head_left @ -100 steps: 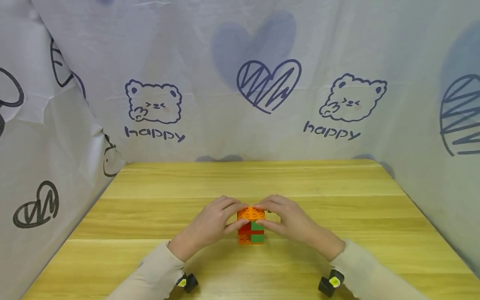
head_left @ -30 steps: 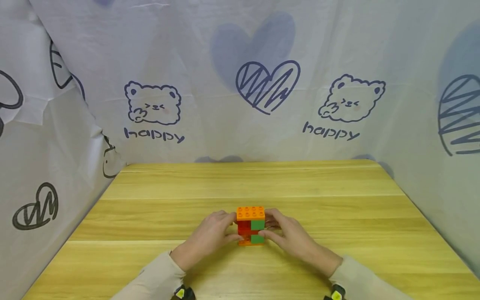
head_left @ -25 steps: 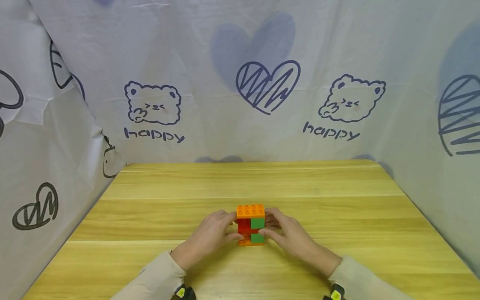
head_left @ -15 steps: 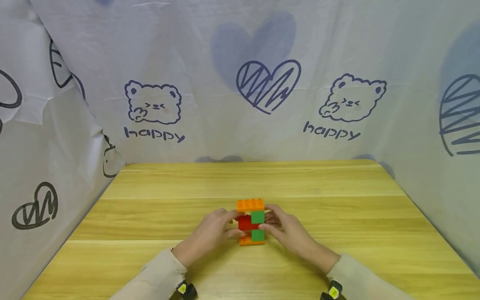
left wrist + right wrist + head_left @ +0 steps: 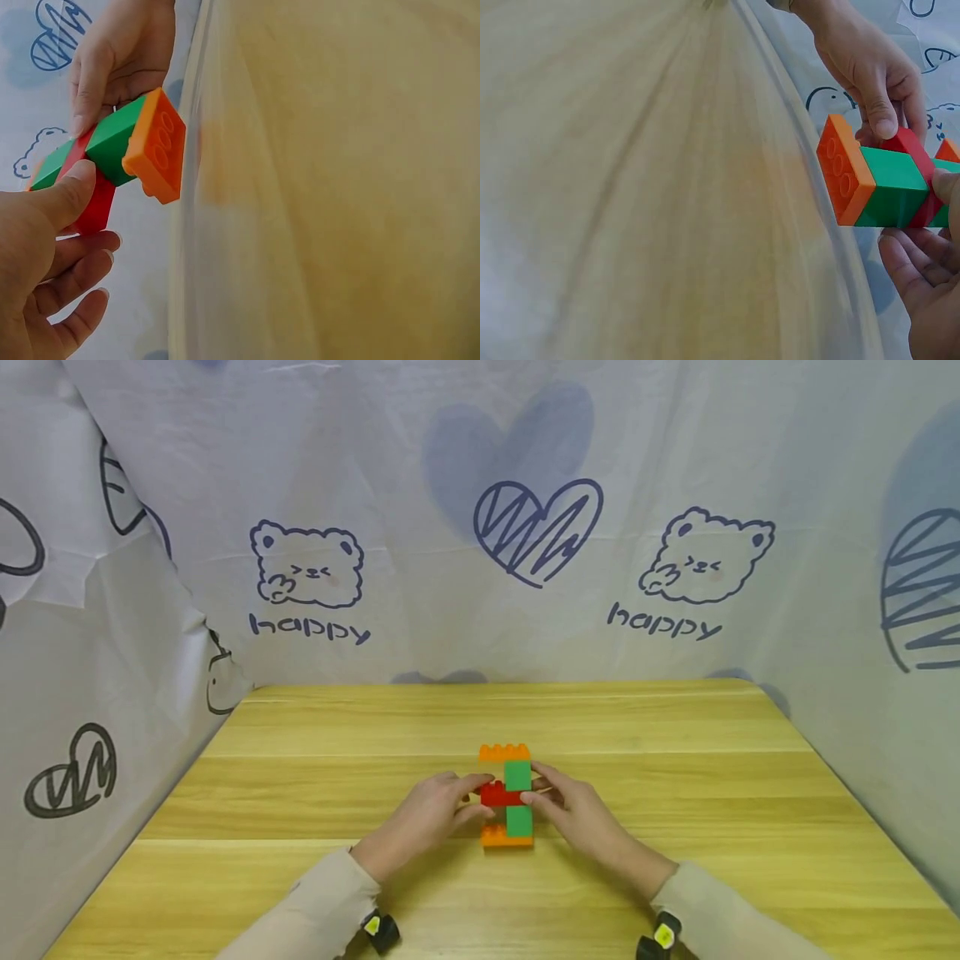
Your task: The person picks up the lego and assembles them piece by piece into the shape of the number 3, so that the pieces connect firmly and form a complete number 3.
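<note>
A toy-brick build stands between the hands: an orange brick (image 5: 504,753) on top, an upper green brick (image 5: 517,775), a red brick (image 5: 497,794), a lower green brick (image 5: 519,821) and another orange brick (image 5: 506,840) at the bottom. Both green bricks sit at its right side, leaving gaps at the left. My left hand (image 5: 420,820) pinches the red brick's left end, thumb in front. The right hand (image 5: 588,817) holds the right side, its thumb on the red brick and its fingers mostly hidden behind. The wrist views show the bottom brick's hollow underside (image 5: 163,146), raised off the table.
A wooden table (image 5: 360,718) spreads under the hands. White cloth (image 5: 420,610) with printed hearts and bears hangs behind it and at both sides. A small black device (image 5: 381,930) is on the left wrist, another black device (image 5: 660,935) on the right.
Both hands have moved down from the top orange brick to the build's middle. The build has risen and tilted, so its front shows more and its top studs less.
</note>
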A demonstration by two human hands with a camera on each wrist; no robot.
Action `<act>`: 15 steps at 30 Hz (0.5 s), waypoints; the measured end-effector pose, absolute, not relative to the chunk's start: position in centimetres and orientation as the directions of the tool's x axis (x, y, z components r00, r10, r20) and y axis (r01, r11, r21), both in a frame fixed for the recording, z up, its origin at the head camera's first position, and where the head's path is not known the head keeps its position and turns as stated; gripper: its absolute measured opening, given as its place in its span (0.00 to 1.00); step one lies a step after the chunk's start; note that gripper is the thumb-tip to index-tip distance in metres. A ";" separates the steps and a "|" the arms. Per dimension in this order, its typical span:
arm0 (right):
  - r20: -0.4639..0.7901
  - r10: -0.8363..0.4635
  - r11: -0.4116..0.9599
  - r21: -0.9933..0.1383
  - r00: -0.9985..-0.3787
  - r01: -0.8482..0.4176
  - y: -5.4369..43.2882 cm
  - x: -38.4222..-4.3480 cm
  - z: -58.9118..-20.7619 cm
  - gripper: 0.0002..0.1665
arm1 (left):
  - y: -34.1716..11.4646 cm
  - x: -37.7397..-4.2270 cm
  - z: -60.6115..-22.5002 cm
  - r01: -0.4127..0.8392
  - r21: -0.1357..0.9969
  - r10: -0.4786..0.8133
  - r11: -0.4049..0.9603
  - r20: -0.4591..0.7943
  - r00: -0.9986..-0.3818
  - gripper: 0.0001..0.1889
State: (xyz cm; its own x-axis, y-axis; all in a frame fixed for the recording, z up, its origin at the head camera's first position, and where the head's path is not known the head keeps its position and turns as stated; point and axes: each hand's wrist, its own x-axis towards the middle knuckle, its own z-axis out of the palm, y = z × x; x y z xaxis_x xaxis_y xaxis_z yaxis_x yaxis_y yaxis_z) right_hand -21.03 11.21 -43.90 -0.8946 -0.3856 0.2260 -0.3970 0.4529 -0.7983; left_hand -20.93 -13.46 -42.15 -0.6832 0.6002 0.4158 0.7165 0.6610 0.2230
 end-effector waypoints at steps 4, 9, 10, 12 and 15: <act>0.185 -0.363 0.462 -0.815 -0.913 -0.348 11.1 -21.3 -43.7 0.38 | -13.4 -21.3 -42.2 0.711 0.218 0.602 0.668 0.404 -0.689 0.23; 0.130 -0.341 0.460 -0.841 -0.931 -0.286 11.0 -21.7 -43.6 0.38 | -13.3 -21.8 -42.3 0.718 0.218 0.604 0.661 0.415 -0.681 0.21; 0.120 -0.339 0.455 -0.848 -0.933 -0.274 10.9 -21.8 -43.6 0.39 | -13.3 -21.9 -42.3 0.720 0.220 0.605 0.658 0.415 -0.680 0.21; 0.099 -0.338 0.440 -0.863 -0.936 -0.250 10.9 -21.9 -43.5 0.39 | -13.3 -22.0 -42.3 0.719 0.226 0.606 0.657 0.408 -0.683 0.20; 0.072 -0.340 0.417 -0.882 -0.938 -0.219 10.8 -22.2 -43.4 0.38 | -13.3 -22.2 -42.3 0.714 0.235 0.610 0.660 0.387 -0.691 0.19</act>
